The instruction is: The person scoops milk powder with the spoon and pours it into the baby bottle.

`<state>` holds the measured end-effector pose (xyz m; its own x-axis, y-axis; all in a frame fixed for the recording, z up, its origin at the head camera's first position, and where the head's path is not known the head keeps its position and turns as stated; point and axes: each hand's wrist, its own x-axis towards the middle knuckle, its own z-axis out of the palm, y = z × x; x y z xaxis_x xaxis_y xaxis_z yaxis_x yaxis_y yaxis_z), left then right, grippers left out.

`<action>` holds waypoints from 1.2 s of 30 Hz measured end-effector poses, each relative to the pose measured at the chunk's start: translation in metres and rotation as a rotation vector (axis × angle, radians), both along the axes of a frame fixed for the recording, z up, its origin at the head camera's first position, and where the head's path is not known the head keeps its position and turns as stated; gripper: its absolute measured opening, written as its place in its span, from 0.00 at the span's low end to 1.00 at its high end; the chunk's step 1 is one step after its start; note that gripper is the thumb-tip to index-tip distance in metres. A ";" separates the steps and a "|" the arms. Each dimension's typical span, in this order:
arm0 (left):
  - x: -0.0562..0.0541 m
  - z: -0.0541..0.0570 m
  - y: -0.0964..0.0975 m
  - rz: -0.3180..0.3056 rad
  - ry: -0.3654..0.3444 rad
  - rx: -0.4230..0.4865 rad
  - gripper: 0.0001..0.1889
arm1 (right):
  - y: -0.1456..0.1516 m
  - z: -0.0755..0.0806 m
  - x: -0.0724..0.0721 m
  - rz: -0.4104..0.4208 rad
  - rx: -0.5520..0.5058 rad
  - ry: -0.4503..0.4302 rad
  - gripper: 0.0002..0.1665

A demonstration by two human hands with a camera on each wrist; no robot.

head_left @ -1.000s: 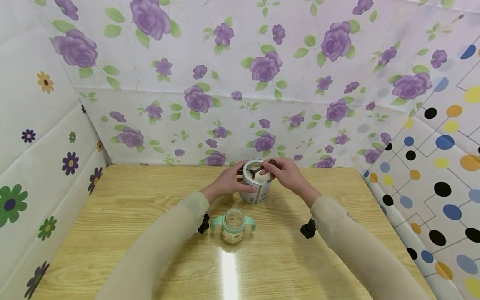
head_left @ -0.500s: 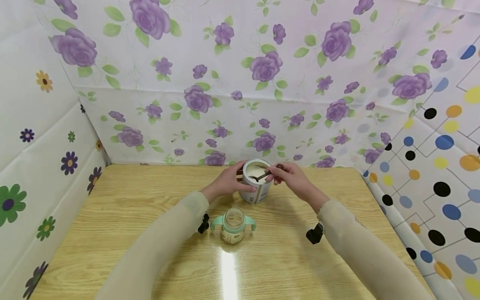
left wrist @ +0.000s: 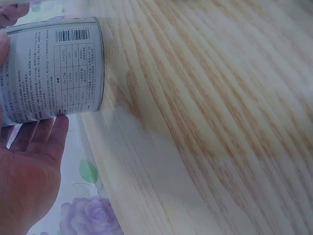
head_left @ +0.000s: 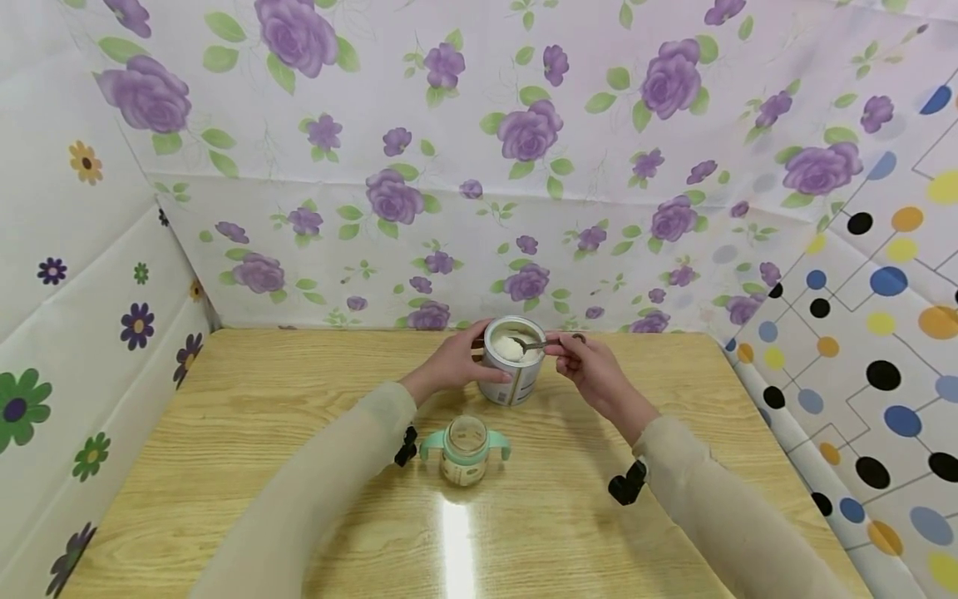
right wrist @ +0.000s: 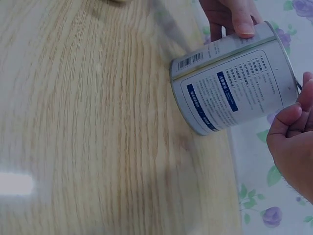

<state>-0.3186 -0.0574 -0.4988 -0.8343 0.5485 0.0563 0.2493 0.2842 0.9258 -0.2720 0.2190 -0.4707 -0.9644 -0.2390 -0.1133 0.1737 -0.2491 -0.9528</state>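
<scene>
In the head view an opened milk powder can (head_left: 503,388) stands near the table's back edge, pale powder (head_left: 509,347) inside. My left hand (head_left: 451,361) grips its left side, thumb across the front and fingers behind. My right hand (head_left: 596,374) is at the can's right rim and pinches the handle of a dark spoon (head_left: 545,343). The spoon's bowl lies within the can's mouth, at a heap of powder. In the right wrist view, printed text covers the side of the can (right wrist: 230,83), and the spoon is mostly hidden by the right hand (right wrist: 298,137).
In front of the can stands a small baby bottle (head_left: 466,453) with mint green handles, uncapped, with pale contents low inside. The wooden table (head_left: 299,366) meets a flowered cloth wall (head_left: 464,249) at the back. Patterned cloth also hangs on both sides.
My right hand has moved right and slightly down, and the spoon has turned from slanting to nearly level, with powder now heaped at its bowl. The left hand and the can have stayed put.
</scene>
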 end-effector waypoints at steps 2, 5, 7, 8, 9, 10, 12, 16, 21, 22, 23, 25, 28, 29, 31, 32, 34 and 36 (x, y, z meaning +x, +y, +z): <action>0.000 0.000 0.000 0.001 0.002 0.000 0.53 | 0.001 0.000 0.002 -0.023 -0.066 -0.030 0.22; 0.000 0.000 0.000 0.003 0.002 0.003 0.53 | 0.002 0.000 0.004 -0.038 -0.142 -0.063 0.19; 0.000 0.000 0.000 0.005 0.001 0.001 0.53 | 0.003 -0.001 0.004 -0.036 -0.177 -0.083 0.19; 0.001 0.001 0.000 0.006 0.000 0.001 0.53 | 0.003 -0.001 0.005 -0.038 -0.186 -0.092 0.19; 0.001 0.001 0.000 0.006 -0.001 -0.002 0.53 | 0.004 -0.002 0.005 -0.039 -0.191 -0.100 0.19; 0.001 0.001 0.000 0.005 -0.001 -0.004 0.53 | 0.004 -0.002 0.005 -0.040 -0.194 -0.104 0.18; 0.001 0.001 0.000 0.007 -0.003 -0.008 0.53 | 0.004 -0.002 0.004 -0.044 -0.196 -0.106 0.18; 0.001 0.002 0.001 0.007 -0.003 -0.013 0.54 | 0.003 0.000 0.002 -0.069 -0.208 -0.087 0.19; 0.000 0.002 0.001 0.007 -0.003 -0.017 0.54 | 0.003 0.002 0.000 -0.086 -0.215 -0.086 0.19; 0.000 0.002 0.001 0.007 -0.004 -0.017 0.54 | 0.004 0.002 0.000 -0.084 -0.210 -0.091 0.19; 0.000 0.001 0.001 0.007 -0.004 -0.019 0.54 | 0.004 0.001 0.001 -0.083 -0.205 -0.097 0.18; 0.000 0.001 0.001 0.007 -0.004 -0.019 0.54 | 0.005 -0.001 0.002 -0.080 -0.195 -0.102 0.18; 0.000 0.001 0.001 0.005 -0.005 -0.016 0.54 | 0.005 -0.003 0.002 -0.076 -0.178 -0.088 0.18; 0.000 0.001 0.001 0.004 -0.005 -0.015 0.54 | 0.005 -0.003 0.003 -0.076 -0.177 -0.080 0.18; 0.000 0.001 0.001 0.003 -0.005 -0.011 0.54 | 0.005 -0.002 0.003 -0.077 -0.180 -0.070 0.18; 0.000 0.001 0.001 0.003 -0.005 -0.012 0.54 | 0.006 -0.002 0.003 -0.076 -0.180 -0.070 0.18; 0.000 0.001 0.001 0.003 -0.006 -0.013 0.54 | 0.006 -0.003 0.003 -0.070 -0.185 -0.075 0.18; 0.000 0.000 0.001 0.003 -0.005 -0.015 0.54 | 0.005 -0.004 0.003 -0.063 -0.194 -0.080 0.19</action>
<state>-0.3187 -0.0566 -0.4986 -0.8363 0.5466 0.0437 0.2438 0.2993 0.9225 -0.2687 0.2242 -0.4745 -0.9679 -0.2030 -0.1479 0.2250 -0.4389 -0.8699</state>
